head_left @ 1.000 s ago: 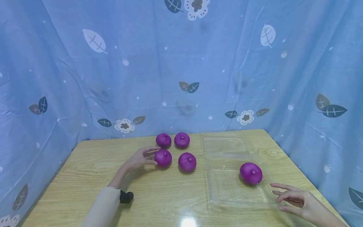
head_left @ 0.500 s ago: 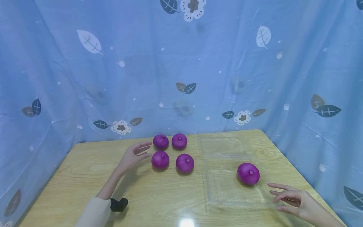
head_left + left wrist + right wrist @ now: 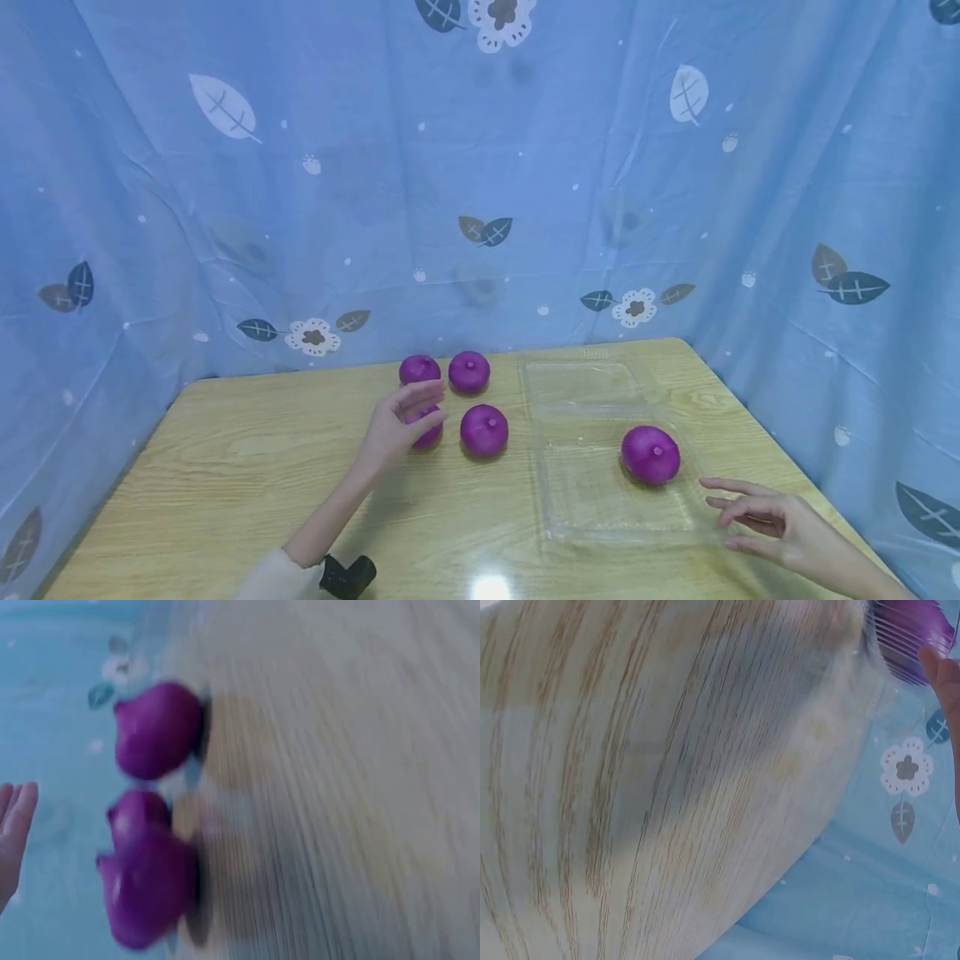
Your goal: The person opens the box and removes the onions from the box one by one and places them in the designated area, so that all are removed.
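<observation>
My left hand, fingers extended and thumb apart, hovers at the near left purple onion and partly hides it; contact cannot be told. Three more purple onions stand by it: one far left, one far right, one near right. In the left wrist view, blurred onions lie beside my fingers. A fifth onion sits inside the clear plastic container. My right hand, fingers loosely bent, is at the container's right edge and holds nothing.
The container's clear lid lies opened out behind its base. Blue patterned curtains hang around the back and sides of the wooden table. A black wrist device sits by my left sleeve.
My left hand first drew back leftward from the near left onion, then swung right in front of it. The right hand and the onions stay put, while the head view shifts slightly.
</observation>
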Demonstrator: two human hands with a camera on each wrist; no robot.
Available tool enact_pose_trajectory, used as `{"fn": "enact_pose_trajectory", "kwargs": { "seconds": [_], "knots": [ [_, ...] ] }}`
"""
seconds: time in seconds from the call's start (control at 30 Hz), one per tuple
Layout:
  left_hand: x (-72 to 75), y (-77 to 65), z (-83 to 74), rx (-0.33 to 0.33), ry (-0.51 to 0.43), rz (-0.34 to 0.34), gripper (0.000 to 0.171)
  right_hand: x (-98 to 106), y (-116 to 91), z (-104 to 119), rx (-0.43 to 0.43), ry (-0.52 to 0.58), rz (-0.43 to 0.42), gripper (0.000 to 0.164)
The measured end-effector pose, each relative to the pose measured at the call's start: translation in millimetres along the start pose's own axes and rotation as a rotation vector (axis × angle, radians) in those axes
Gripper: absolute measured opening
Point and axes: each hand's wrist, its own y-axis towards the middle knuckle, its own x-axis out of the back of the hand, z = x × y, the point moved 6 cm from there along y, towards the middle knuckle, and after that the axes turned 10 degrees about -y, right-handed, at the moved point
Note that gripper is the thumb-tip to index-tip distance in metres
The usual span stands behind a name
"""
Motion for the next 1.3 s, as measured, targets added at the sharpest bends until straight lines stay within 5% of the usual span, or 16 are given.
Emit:
{"fn": "enact_pose_trajectory", "kwargs": {
  "seconds": [0.3, 0.6, 0.77, 0.97, 1.3],
  "knots": [
    [-62.6, -2.0, 7.8, 0.077, -0.037, 0.104, 0.044, 0.7, 0.4, 0.9, -0.034, -0.003, 0.02, 0.029],
    [-138.7, -2.5, 33.4, 0.078, -0.059, 0.263, 0.042, 4.3, 3.0, 0.5, -0.011, -0.075, 0.013, 0.029],
    [-173.5, -2.6, 47.1, 0.061, -0.024, 0.35, 0.047, 1.5, 0.5, -1.0, -0.02, 0.001, 0.02, 0.027],
    [-204.8, 1.1, 54.4, 0.033, 0.079, 0.418, 0.063, -0.6, -2.9, -0.8, 0.001, 0.04, 0.011, 0.03],
    [-236.7, 6.7, 59.5, -0.034, 0.414, 0.559, 0.087, 0.2, -1.0, -3.4, 0.014, 0.079, 0.007, 0.031]
  ]
}}
